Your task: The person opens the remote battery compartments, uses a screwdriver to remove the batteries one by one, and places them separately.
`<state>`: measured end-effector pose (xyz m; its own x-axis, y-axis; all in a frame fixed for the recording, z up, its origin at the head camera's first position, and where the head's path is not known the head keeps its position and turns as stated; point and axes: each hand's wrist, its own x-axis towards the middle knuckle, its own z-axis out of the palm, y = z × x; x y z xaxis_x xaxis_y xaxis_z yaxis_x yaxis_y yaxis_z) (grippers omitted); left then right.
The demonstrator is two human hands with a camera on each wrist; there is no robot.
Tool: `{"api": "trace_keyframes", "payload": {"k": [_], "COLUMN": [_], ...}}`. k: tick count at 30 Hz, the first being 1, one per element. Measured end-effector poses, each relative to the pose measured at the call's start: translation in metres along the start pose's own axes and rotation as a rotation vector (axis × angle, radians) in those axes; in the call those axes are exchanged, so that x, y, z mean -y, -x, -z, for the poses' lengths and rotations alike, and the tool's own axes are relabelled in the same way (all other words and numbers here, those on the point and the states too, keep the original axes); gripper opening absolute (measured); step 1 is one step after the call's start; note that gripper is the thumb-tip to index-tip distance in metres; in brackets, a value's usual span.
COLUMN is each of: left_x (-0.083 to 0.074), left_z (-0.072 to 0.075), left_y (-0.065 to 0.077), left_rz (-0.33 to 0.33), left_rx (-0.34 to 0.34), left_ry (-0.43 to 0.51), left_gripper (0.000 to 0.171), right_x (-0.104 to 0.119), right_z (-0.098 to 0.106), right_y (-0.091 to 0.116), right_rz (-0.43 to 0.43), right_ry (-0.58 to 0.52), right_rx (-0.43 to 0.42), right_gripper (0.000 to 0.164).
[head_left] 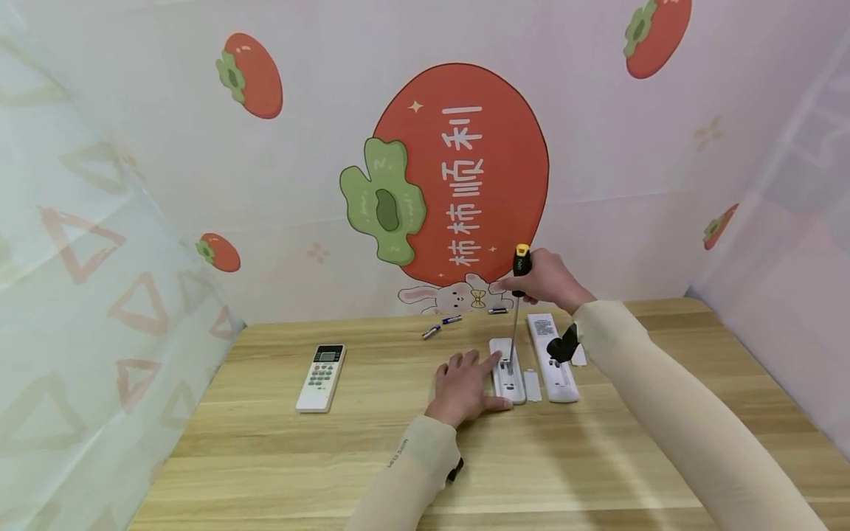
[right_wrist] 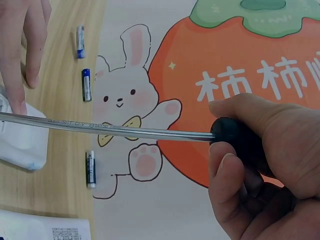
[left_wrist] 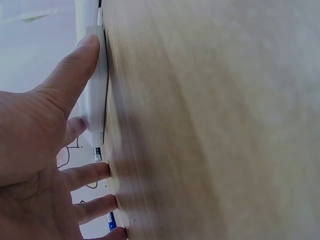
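Observation:
My right hand [head_left: 551,282] grips the black handle of a screwdriver [head_left: 522,259] with a yellow end cap. Its long steel shaft [right_wrist: 125,129] points down into the open back of a white remote control [head_left: 502,355] lying face down. My left hand [head_left: 460,389] steadies that remote with straight, spread fingers: the index finger touches its upper part and the thumb lies against its near end. The other left fingertips rest on the tabletop. Just right of this remote lies a small white battery cover [head_left: 533,386]. The screwdriver's tip is too small to make out.
Right of the cover lies a longer white remote [head_left: 544,326], face down, with another white cover [head_left: 579,357] beside it. Two blue batteries [head_left: 441,326] and a dark battery [head_left: 497,311] lie near the back wall. A third remote [head_left: 322,377] lies face up at left.

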<state>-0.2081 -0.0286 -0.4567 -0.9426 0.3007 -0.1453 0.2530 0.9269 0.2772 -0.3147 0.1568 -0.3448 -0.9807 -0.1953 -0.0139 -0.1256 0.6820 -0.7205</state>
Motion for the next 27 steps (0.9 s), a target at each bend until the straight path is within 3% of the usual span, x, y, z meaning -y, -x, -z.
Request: {"api": "trace_keyframes", "payload": {"k": [27], "left_x": [-0.001], "left_z": [0.001], "left_y": [0.000], "left_rz": [0.033], "left_rx": [0.019], "left_ry": [0.100], "left_gripper": [0.087], "right_x": [0.025], "right_z": [0.033], "right_y": [0.049], "right_rz": [0.102], "right_ry": [0.029], "right_rx": [-0.041], "right_gripper": [0.036]}}
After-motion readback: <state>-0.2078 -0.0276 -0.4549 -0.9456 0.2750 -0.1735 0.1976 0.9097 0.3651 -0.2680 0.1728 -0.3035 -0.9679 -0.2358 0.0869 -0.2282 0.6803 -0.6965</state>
